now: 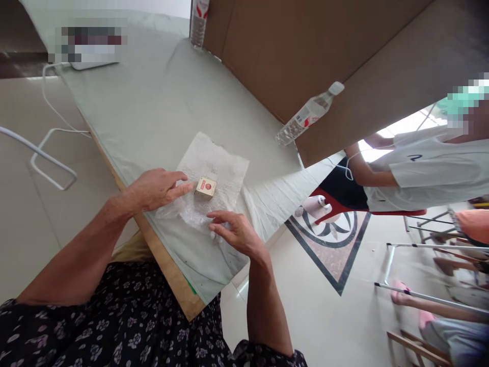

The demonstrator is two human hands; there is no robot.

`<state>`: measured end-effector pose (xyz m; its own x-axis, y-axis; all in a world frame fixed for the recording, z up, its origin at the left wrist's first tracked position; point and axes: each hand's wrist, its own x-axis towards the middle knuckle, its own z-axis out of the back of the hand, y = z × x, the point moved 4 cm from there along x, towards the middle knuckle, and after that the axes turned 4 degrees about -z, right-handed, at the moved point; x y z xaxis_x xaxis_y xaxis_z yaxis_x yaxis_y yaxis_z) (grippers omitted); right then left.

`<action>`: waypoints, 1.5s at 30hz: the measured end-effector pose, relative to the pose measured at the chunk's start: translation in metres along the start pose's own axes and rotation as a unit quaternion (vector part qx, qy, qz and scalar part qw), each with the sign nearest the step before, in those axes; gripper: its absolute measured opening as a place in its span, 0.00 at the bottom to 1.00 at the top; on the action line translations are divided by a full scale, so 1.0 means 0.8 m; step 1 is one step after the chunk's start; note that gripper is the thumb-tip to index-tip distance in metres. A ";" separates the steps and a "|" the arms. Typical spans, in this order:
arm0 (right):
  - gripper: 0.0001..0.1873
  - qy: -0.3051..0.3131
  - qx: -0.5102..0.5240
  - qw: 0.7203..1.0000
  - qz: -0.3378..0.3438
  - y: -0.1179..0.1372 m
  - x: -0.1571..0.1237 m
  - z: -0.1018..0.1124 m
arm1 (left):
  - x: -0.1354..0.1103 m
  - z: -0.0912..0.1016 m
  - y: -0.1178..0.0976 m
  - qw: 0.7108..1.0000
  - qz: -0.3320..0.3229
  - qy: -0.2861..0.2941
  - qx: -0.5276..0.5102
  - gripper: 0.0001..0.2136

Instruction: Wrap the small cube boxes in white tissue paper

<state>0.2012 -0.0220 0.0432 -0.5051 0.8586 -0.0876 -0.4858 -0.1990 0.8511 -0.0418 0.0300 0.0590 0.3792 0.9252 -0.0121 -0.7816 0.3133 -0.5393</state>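
Note:
A small cream-coloured box (206, 188) with red print sits on a sheet of bubble wrap (229, 165), which lies spread over the cloth-covered table. To the left of the box is my left hand (162, 188), its fingers apart and the fingertips close to the box's side; whether they touch it I cannot tell. My right hand (237, 232) hovers over the crumpled near edge of the wrap, below and right of the box, with fingers spread and nothing held.
A tall cardboard panel (290, 61) stands across the table. Beside it are a tilted water bottle (307, 116) and another bottle (198, 25) farther back. A white cable (46, 97) hangs off the left edge. A person in a white shirt (428, 168) sits at the right.

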 end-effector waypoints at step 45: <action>0.29 -0.148 -0.302 0.941 -0.038 -0.052 0.100 0.000 | 0.018 -0.057 0.023 0.989 -0.053 0.066 0.123 0.46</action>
<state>0.1808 0.0545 0.0009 -0.2761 0.9571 0.0877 -0.8742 -0.2880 0.3910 -0.0279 0.0390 0.0104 0.5144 0.8534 -0.0843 -0.8243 0.4650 -0.3230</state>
